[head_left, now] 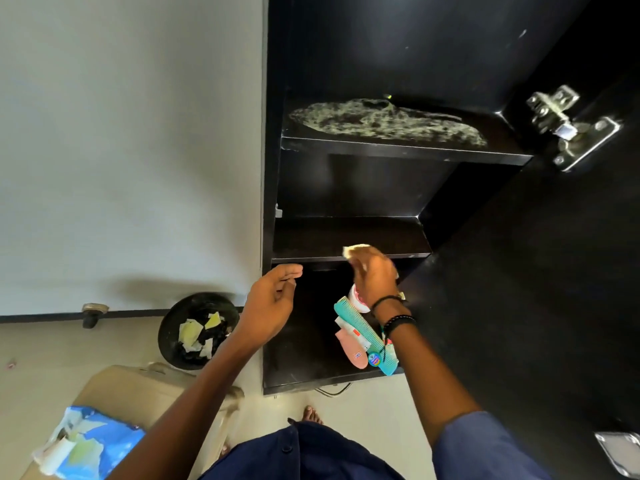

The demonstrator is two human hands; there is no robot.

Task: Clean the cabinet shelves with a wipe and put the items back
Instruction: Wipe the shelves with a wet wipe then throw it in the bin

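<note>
My right hand (pixel 374 275) is shut on a crumpled white wipe (pixel 353 249) at the front edge of the middle shelf (pixel 329 237) of a black cabinet. My left hand (pixel 273 299) hovers open just left of it, in front of the cabinet's left wall, holding nothing. The upper shelf (pixel 398 150) carries a large grey-green patch of grime (pixel 384 121). On the bottom shelf (pixel 301 355) lie a teal comb (pixel 363 334), a pink tube (pixel 353 351), a small white-and-pink jar (pixel 358 301) and a small blue round tin (pixel 374 359), partly hidden by my right wrist.
The open cabinet door (pixel 536 289) with its metal hinge (pixel 568 129) stands to the right. A black waste bin (pixel 197 330) with used wipes sits on the floor at left. A blue wipe packet (pixel 93 441) lies on a beige stool (pixel 138 393). My foot (pixel 311 415) is below the cabinet.
</note>
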